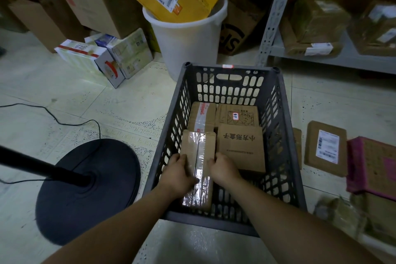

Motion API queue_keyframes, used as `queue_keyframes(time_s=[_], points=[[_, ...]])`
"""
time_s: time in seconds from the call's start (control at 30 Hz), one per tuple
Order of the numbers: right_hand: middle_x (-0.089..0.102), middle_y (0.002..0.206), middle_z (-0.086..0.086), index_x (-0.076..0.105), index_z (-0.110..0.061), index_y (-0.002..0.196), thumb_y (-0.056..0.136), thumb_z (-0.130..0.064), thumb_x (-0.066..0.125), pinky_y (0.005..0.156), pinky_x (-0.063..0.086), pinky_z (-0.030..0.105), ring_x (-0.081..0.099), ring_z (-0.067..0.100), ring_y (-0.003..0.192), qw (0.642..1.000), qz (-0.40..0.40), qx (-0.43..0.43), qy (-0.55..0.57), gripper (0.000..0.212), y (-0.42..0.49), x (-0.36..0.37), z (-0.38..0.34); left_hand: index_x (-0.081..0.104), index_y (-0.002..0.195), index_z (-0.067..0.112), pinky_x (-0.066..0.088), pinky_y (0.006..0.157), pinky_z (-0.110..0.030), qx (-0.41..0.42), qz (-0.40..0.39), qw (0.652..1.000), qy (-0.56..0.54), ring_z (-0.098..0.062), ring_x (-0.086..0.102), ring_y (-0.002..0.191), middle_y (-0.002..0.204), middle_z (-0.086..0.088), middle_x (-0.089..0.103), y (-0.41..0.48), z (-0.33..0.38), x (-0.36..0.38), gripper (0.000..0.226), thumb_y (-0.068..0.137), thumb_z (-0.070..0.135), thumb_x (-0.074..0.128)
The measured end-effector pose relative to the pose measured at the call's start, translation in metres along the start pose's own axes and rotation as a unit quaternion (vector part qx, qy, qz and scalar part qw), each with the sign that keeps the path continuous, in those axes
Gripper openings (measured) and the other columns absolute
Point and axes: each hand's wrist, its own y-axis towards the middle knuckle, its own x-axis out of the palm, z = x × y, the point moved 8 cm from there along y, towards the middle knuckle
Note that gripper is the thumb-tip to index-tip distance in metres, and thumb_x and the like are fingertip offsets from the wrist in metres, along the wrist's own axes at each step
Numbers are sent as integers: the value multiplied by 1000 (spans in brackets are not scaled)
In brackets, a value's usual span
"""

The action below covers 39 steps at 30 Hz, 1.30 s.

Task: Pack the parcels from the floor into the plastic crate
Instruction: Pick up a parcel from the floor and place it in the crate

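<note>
Both hands, left (179, 172) and right (222, 169), clamped on taped parcel (198, 156) at crate (287, 135) near-left corner. Lower it flat against the left wall, snug beside printed box (241, 148), then release.

The hands (201, 172) hide the taped parcel's (199, 150) middle edges.

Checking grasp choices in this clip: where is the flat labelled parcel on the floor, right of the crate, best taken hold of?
The flat labelled parcel lies label-up on the tiles, apart from the crate. Probably best gripped across its two long edges from above, fingers slipped under an edge, since it is thin and low.
</note>
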Motion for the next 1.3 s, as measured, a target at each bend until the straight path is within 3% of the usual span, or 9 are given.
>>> queue_keyframes(time_s=[0.13,0.33,0.47,0.7,0.83,0.93,1.03,1.17,1.3], points=[[65,104,10,61,-8,103,100,-29,40,82,50,34,61,25,94,1000,1,12,-5,31,3,1,4,32,144,11,35,106,-30,-11,8,1000,10,-28,42,127,145,-7,29,3,-2,1,81,77,34,71],[62,111,10,54,-10,109,97,-27,48,74,44,28,57,21,89,1000,-13,0,-17,22,5,14,-1,15,148,8,27,112,-32,-22,-38,997,59,-32,29,138,156,-10,11,12,-2,13,86,82,25,67],[54,127,15,42,-2,129,94,-27,57,86,45,29,56,29,113,996,-24,-7,-81,46,12,23,0,3,150,6,22,116,-33,-20,-61,993,96,-32,23,142,159,-13,-5,21,-5,23,90,85,21,63],[44,139,15,11,-10,151,92,-30,59,100,44,37,49,29,122,998,-22,-2,-66,79,23,32,1,-13,147,-2,7,120,-33,-20,-73,992,101,-32,-5,147,154,-20,-22,32,-9,35,87,91,16,52],[31,148,11,-3,-19,153,93,-37,56,106,35,36,38,27,132,995,-34,-35,-90,86,19,32,-2,-14,147,-1,7,120,-33,-12,-80,990,112,-31,-7,147,154,-18,-25,34,-14,36,94,89,17,57],[32,147,8,-7,-25,153,94,-40,54,104,36,39,38,26,131,993,-41,-32,-110,86,18,33,1,-15,147,1,8,120,-33,-15,-91,989,118,-29,-7,147,154,-16,-27,36,-15,40,96,88,18,59],[31,148,9,1,-24,153,94,-40,53,104,37,39,38,27,132,992,-55,-8,-112,81,14,24,-4,-13,148,4,9,121,-37,-14,-105,988,110,-30,-5,147,155,-14,-24,28,-7,30,96,88,19,60],[47,131,6,40,-23,141,93,-41,53,91,44,36,50,24,115,994,-56,-13,-97,52,-17,-25,-37,1,150,6,13,120,-35,-8,-128,991,45,-29,5,147,158,-17,-4,1,19,-4,90,85,23,60],[52,132,4,49,-20,134,96,-40,50,93,41,33,50,21,117,994,-56,-14,-97,43,-77,-98,-91,10,151,8,15,116,-27,7,-153,988,0,-23,15,145,158,-8,12,-55,69,-62,86,86,22,64]])
